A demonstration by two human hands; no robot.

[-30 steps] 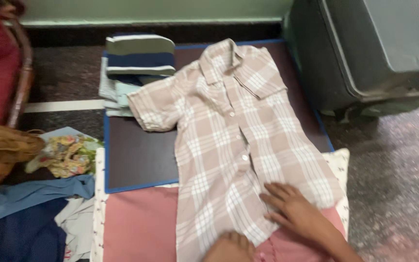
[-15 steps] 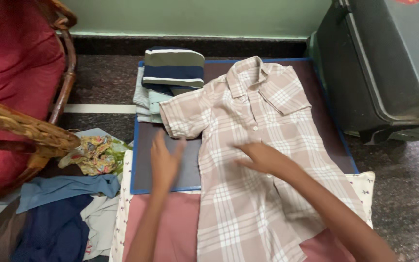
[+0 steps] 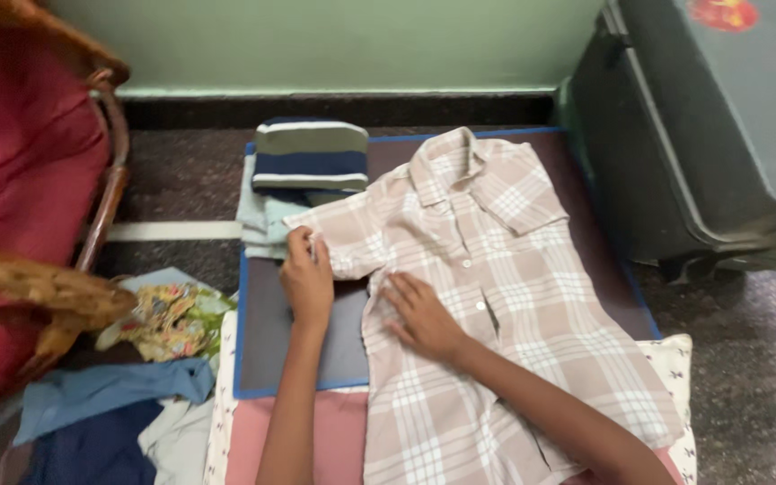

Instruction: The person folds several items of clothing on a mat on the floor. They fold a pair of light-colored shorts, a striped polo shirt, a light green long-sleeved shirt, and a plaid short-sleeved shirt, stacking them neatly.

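Plaid short-sleeved shirt (image 3: 487,296), beige with white checks, lies buttoned and face up across a dark board with a blue edge (image 3: 267,346), its collar toward the green wall and its hem reaching down over a pink cloth (image 3: 294,440). We see the left hand (image 3: 305,280) at the cuff of the nearer sleeve, its fingers (image 3: 301,242) pinched together on the sleeve's edge. The right hand (image 3: 424,316) lies flat on the shirt's front, just beside the button placket, with its fingers (image 3: 400,289) spread apart and pressing down rather than gripping anything. Above the sleeve, touching it or nearly so, sits a stack of folded clothes (image 3: 303,175) topped by a garment striped navy, grey and white. To the left we note a wicker chair with a red cushion (image 3: 29,207) and a heap of loose clothes (image 3: 127,377) on the floor; a large dark grey bin (image 3: 702,126) stands at the right. In our judgement the chief risk is that a pull on the sleeve drags the whole shirt sideways, should the flat right hand press too lightly, leaving creases across the front. A sleeve swung too far toward the wall could also catch the folded stack and tip it, since the two lie so close.
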